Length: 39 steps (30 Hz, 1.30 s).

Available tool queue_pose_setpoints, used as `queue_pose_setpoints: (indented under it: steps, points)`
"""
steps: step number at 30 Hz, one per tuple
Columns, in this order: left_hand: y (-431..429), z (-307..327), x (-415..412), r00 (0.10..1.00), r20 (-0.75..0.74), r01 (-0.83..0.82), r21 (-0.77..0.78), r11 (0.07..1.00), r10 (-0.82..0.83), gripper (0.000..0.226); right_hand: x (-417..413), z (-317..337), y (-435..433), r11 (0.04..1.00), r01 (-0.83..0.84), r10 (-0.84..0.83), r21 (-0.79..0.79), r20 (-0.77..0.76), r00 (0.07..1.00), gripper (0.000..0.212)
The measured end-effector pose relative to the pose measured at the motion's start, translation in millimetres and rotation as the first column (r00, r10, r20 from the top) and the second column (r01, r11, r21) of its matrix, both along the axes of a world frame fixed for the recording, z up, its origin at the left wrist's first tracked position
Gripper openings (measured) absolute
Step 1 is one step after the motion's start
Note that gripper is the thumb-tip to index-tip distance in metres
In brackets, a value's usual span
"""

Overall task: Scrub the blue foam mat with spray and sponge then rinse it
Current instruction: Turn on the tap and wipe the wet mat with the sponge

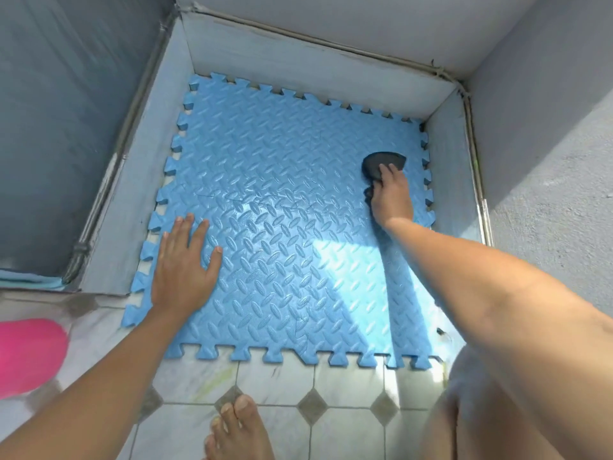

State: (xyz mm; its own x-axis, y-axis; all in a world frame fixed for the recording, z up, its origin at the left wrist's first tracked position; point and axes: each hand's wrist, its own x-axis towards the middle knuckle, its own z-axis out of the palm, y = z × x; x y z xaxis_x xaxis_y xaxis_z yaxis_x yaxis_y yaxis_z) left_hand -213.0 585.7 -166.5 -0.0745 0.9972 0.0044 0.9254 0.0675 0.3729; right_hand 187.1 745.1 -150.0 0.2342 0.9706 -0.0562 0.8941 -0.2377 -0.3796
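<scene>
Near the mat's (pixel 282 200) far right edge, the right hand (pixel 391 197) presses a dark sponge (pixel 381 162); the left hand (pixel 184 263) lies flat, fingers spread. Scrubbing looks midway, rinsing undone.

We find no text, label, brand, number or sign that can be read anywhere in this view
</scene>
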Motion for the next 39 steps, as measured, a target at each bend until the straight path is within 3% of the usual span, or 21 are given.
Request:
queue_pose_setpoints:
  steps: [3,5,9,12,16,19,21,22,23,25,27,28,30,32,35,39]
  points:
    - [1,-1,0,1.000,-0.018,0.003,0.007,1.000,-0.003,0.062,29,-3,11,0.974,0.227,-0.227,-0.009,-0.032,0.973,0.048]
    - [0,-3,-1,0.999,-0.036,0.010,0.004,1.000,-0.010,0.061,12,-4,17,0.968,0.249,-0.250,-0.019,-0.046,0.967,0.049]
    - [2,0,-3,0.999,0.033,0.033,-0.042,0.999,-0.031,0.063,-67,-1,8,1.000,0.014,-0.014,0.012,-0.026,1.000,0.047]
    - [-9,11,-6,0.979,0.203,-0.018,-0.050,0.999,0.028,0.059,-132,3,-12,0.964,-0.266,0.266,0.010,-0.036,0.963,0.046]
    - [-63,34,-11,0.915,0.330,-0.261,0.049,0.964,0.231,0.041,-196,-1,-52,0.777,-0.628,0.629,0.031,-0.083,0.773,0.046]
    - [-113,49,-23,0.826,0.352,-0.500,0.099,0.860,0.440,0.020,-232,2,-88,0.485,-0.875,0.869,0.012,-0.118,0.480,0.050]
    - [-145,57,-37,0.742,0.369,-0.633,0.110,0.767,0.560,0.026,-244,9,-103,0.325,-0.946,0.942,-0.011,-0.082,0.325,0.061]
    - [-160,62,-45,0.690,0.374,-0.693,0.093,0.715,0.620,0.034,-246,13,-108,0.353,-0.936,0.934,-0.018,-0.060,0.353,0.069]
    - [-174,65,-54,0.617,0.383,-0.758,0.053,0.650,0.688,0.040,-248,18,-109,0.439,-0.898,0.896,-0.034,-0.055,0.440,0.074]
    - [-192,72,-74,0.427,0.409,-0.874,-0.044,0.485,0.807,0.046,-250,27,-113,0.582,-0.807,0.808,-0.102,-0.037,0.588,0.069]
    - [-199,78,-95,0.254,0.445,-0.927,-0.143,0.348,0.859,0.057,-258,33,-121,0.557,-0.813,0.820,-0.168,-0.043,0.570,0.053]
    - [-198,79,-107,0.206,0.466,-0.922,-0.202,0.331,0.860,0.074,-263,36,-128,0.518,-0.834,0.839,-0.189,-0.079,0.539,0.048]
    - [-192,83,-130,0.207,0.514,-0.881,-0.272,0.387,0.833,0.114,-277,41,-145,0.432,-0.878,0.871,-0.206,-0.156,0.465,0.042]
    - [-184,84,-145,0.247,0.573,-0.842,-0.272,0.466,0.781,0.129,-295,47,-160,0.365,-0.909,0.886,-0.199,-0.225,0.405,0.040]
    - [-180,81,-155,0.316,0.593,-0.810,-0.239,0.536,0.741,0.106,-332,56,-169,0.382,-0.913,0.852,-0.144,-0.328,0.408,0.034]
    - [-191,85,-159,0.306,0.595,-0.844,-0.192,0.501,0.743,0.094,-376,59,-189,0.422,-0.899,0.801,-0.116,-0.417,0.429,0.021]
